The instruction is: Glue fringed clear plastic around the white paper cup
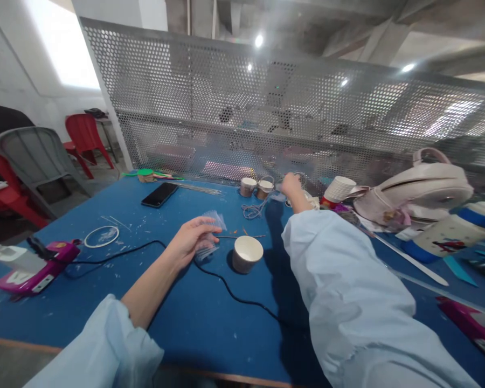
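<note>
The left hand [188,241] grasps clear plastic film [217,217] just beside a white paper cup [247,253] on the blue worktop [210,339]; the right hand [292,186] stretches near the perforated partition [226,97], its grip unclear.

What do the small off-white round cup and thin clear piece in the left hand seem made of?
The round cup: probably paper, matte, from its thin, dull wall. Clear piece in the left hand: likely plastic film, glossy, see-through with bright streaks.
</note>
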Demonstrator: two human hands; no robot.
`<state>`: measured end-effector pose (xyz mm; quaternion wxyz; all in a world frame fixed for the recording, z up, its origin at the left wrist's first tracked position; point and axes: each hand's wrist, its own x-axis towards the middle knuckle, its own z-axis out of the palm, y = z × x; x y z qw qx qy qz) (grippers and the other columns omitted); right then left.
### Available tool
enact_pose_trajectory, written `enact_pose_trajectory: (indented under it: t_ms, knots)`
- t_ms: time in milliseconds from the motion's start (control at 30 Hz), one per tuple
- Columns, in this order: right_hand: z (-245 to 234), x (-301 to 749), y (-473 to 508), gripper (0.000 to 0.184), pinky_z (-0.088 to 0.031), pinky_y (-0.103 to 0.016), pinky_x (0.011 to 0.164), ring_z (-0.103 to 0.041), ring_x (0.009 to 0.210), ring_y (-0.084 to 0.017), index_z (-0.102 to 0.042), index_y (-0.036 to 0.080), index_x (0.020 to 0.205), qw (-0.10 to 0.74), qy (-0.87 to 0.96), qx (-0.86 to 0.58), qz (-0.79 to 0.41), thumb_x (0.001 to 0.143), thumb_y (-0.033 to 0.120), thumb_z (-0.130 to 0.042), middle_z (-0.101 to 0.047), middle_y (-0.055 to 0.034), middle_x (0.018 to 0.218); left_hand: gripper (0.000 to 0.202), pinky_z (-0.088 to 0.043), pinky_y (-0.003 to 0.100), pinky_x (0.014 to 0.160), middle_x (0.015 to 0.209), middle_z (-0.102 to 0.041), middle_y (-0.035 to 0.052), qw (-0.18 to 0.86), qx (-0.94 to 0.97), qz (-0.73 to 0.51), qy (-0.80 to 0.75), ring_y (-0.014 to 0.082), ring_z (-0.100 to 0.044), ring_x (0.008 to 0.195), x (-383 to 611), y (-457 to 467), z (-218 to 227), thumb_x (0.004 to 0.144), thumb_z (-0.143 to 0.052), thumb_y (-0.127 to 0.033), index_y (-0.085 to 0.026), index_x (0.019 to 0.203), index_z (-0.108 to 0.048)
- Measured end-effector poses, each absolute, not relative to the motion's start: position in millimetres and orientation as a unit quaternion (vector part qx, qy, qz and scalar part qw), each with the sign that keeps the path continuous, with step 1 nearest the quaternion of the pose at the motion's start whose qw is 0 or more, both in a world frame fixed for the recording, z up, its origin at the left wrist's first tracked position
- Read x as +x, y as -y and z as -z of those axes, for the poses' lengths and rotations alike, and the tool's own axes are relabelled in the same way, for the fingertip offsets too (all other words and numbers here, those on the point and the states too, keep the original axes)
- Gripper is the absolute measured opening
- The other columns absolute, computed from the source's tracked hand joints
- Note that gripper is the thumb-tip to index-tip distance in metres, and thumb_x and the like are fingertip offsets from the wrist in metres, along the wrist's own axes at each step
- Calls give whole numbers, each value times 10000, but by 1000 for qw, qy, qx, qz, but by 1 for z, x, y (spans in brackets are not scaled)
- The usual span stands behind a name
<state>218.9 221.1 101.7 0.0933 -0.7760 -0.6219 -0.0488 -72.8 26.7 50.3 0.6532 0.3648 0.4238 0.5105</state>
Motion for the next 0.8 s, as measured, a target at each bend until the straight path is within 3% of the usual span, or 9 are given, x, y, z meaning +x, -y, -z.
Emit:
enact_pose_trajectory:
  t_ms: [167, 300, 367, 433, 500, 600, 700, 800]
  knots:
    - [-129, 218, -210, 361, -510, -427, 847, -591, 1020, -229, -544, 137, 1211, 169, 598, -782, 32, 902, 319, -585, -561, -114, 1215, 294, -525, 207, 476, 889, -731, 133, 657, 379, -500, -419, 141, -671, 561, -74, -26, -50, 680, -701, -126, -129, 962, -616]
    - [-144, 180, -190, 335, -514, -426, 837, -596, 1010, -222, -551, 155, 1200, 200, 657, -724, -60, 911, 323, -569, -574, -95, 1199, 318, -513, 191, 467, 920, -729, 137, 656, 392, -495, -414, 137, -672, 570, -75, -26, -50, 678, -708, -134, -130, 986, -626]
    - [-146, 151, -171, 297, -534, -382, 784, -627, 933, -195, -587, 145, 1143, 195, 712, -657, -151, 917, 336, -559, -622, -79, 1121, 313, -505, 189, 461, 922, -729, 135, 656, 397, -493, -412, 139, -672, 575, -75, -25, -50, 676, -713, -143, -131, 978, -630]
    - [-141, 120, -147, 284, -524, -264, 747, -646, 886, -153, -644, 168, 1091, 186, 761, -573, -243, 909, 367, -558, -679, -61, 1051, 313, -502, 197, 465, 917, -728, 133, 656, 406, -490, -406, 145, -672, 579, -76, -24, -51, 677, -714, -158, -132, 978, -633]
    - [-133, 96, -121, 269, -510, -204, 715, -652, 850, -128, -691, 207, 1009, 168, 793, -490, -322, 817, 393, -664, -713, -23, 981, 311, -503, 208, 480, 893, -728, 123, 653, 420, -489, -396, 144, -668, 572, -76, -23, -52, 676, -712, -172, -128, 975, -639]
    - [-119, 82, -89, 181, -504, -208, 602, -646, 656, -131, -712, 165, 761, 148, 797, -428, -399, 648, 281, -792, -709, -10, 707, 355, -485, 212, 476, 821, -727, 90, 649, 438, -488, -386, 117, -629, 498, -78, -22, -54, 657, -717, -173, -130, 1002, -644]
    - [-111, 96, -72, 111, -476, -214, 495, -583, 500, -112, -646, 155, 645, 204, 764, -434, -431, 675, 216, -735, -620, 16, 530, 440, -421, 199, 417, 768, -733, 84, 640, 461, -459, -408, 86, -550, 418, -80, -21, -55, 614, -751, -164, -131, 1040, -643]
    - [-107, 123, -63, 140, -467, -217, 461, -534, 451, -91, -601, 168, 656, 287, 707, -456, -458, 701, 246, -708, -568, 35, 504, 335, -331, 180, 356, 695, -728, 87, 632, 477, -435, -429, 56, -454, 361, -83, -21, -55, 596, -766, -174, -118, 909, -661]
